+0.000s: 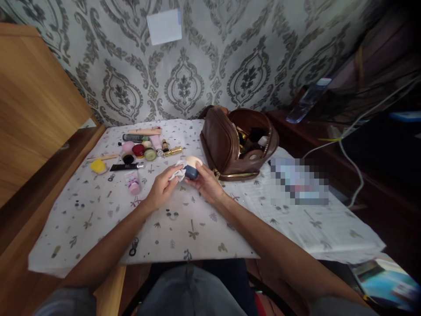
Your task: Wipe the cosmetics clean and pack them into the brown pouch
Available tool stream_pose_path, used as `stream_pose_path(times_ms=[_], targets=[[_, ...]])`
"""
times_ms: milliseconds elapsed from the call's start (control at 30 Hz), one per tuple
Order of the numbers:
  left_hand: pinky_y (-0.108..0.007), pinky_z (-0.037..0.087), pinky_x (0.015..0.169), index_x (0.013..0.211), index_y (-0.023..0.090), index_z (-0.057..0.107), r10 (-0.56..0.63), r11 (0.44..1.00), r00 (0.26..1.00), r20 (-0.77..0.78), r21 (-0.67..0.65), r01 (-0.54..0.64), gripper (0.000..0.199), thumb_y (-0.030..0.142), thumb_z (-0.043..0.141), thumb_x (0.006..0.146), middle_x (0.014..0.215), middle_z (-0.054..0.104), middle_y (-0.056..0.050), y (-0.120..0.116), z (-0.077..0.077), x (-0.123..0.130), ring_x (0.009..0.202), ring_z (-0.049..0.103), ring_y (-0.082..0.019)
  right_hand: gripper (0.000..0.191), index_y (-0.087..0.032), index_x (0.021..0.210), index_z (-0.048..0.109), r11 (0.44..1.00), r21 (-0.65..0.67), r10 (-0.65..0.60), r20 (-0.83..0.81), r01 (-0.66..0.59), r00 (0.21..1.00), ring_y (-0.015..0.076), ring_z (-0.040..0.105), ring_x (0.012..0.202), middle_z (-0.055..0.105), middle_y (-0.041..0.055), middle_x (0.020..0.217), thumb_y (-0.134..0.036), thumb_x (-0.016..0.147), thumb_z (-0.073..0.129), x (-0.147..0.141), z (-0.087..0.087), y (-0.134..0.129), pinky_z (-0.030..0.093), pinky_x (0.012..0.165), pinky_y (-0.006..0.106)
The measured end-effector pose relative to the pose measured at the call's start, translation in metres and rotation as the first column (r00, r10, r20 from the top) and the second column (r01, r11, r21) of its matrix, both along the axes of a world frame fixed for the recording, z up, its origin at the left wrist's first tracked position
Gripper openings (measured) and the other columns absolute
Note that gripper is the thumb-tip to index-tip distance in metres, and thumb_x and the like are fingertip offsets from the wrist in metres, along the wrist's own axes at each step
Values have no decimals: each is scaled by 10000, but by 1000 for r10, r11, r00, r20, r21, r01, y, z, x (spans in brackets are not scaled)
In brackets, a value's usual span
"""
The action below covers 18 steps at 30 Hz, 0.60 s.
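Above the middle of the table, my right hand (208, 183) grips a small cosmetic jar (191, 168) with a cream top and a dark blue lower part. My left hand (163, 186) is closed on a crumpled white tissue (178, 171), pressed to the jar's left side. Just right of the hands stands a brown leather makeup bag (220, 142), unzipped, with several items inside. To the left lie a pink tube (133, 183), a black tube (125, 167), a green-lidded jar (150, 153), a red jar (138, 151) and a gold tube (173, 151).
A yellow item (98, 166) lies at the table's left. A blurred-out flat object (299, 182) is on the right. Beyond the right edge are a clear plastic bottle (308, 101) and a white cable (358, 171). A wooden panel (39, 109) borders the left; a patterned wall stands behind.
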<state>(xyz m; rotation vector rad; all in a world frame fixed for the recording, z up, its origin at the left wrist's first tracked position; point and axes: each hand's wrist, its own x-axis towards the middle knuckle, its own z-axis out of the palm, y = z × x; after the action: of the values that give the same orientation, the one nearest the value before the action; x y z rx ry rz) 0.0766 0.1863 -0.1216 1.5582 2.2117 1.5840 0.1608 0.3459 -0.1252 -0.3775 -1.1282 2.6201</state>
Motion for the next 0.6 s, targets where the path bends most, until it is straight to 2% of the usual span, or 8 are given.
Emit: stream_pose_path(times_ms=[100,200,467,600], targets=[[-410,434,1113,1362,224,552,3,1000,985,-175,16,0,387,280,435,998,1369,607,-99,2,-2,2,1313,533,-221,346,-208,948,683,1000,-7,1,-9,-1,1000,148,646,821,703,11,917,-436,726,819,0,-1,0,618,677,269],[-412,420,1131,1420,237,493,8,1000,966,-257,20,-3,422,258,405,1009,1388,593,-95,4,-4,4,1349,500,-210,337,-188,885,672,1000,-9,0,-15,0,1000,147,642,817,690,11,873,-433,716,829,-1,-3,-1,620,697,271],[-428,396,1150,1459,240,433,104,993,958,-269,-19,-113,442,283,342,1028,1463,522,-106,8,-7,4,1391,453,-213,342,-186,816,667,999,19,48,-25,-48,999,132,613,787,647,-3,832,-431,670,856,-1,-5,-6,613,674,263],[-418,410,1124,1431,209,439,139,989,954,-267,-2,-145,426,293,354,1022,1431,533,-135,8,-7,3,1357,481,-221,366,-187,882,705,992,63,110,-20,-108,994,130,614,811,662,11,885,-412,647,872,1,-2,-8,589,662,224]])
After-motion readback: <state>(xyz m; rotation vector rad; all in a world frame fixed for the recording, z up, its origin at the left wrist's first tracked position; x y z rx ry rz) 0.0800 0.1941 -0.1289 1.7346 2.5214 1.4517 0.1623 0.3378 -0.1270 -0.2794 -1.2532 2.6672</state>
